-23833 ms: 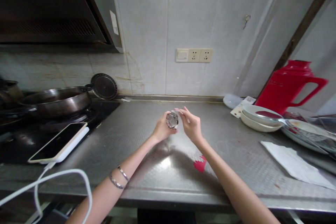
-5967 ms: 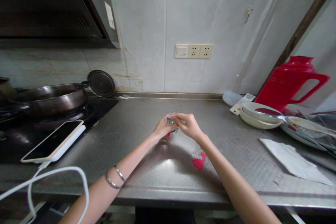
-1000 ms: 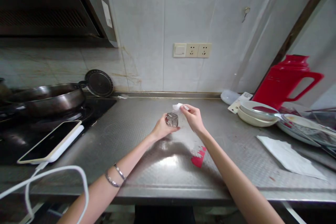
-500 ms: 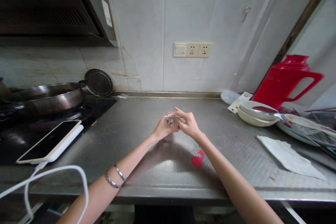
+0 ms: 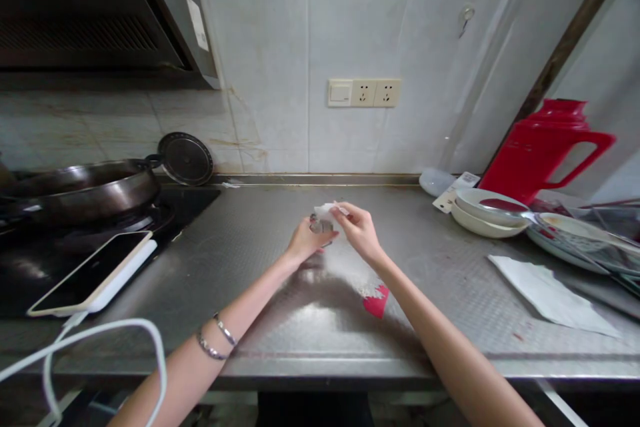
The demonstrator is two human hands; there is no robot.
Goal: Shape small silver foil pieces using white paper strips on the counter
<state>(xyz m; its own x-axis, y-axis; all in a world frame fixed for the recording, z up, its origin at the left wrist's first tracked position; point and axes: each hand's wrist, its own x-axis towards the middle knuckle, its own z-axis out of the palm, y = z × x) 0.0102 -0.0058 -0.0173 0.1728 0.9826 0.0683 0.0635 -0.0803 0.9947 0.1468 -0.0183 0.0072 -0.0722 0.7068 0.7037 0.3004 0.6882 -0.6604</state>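
Just above the counter, my left hand [image 5: 302, 241] is closed around a small clear glass [image 5: 321, 227], whose exact shape is partly covered by the fingers. A thin white tissue [image 5: 325, 211] is pinched between the fingertips of my right hand [image 5: 361, 232] and lies against the glass's upper edge. Below the hands, a red patch with a ragged, pale upper edge [image 5: 375, 303] sits on the metal counter [image 5: 260, 227], close to my right forearm.
A pan [image 5: 85, 190] stands on the stove at left, with a phone [image 5: 95, 273] and white cable [image 5: 125, 323] in front. At right are a red thermos jug [image 5: 540, 153], stacked bowls [image 5: 487, 223], plates and a folded white paper [image 5: 550, 293].
My right hand has drawn slightly back from the glass, and more of the white tissue shows above it. My left hand has shifted a little left, still around the glass.
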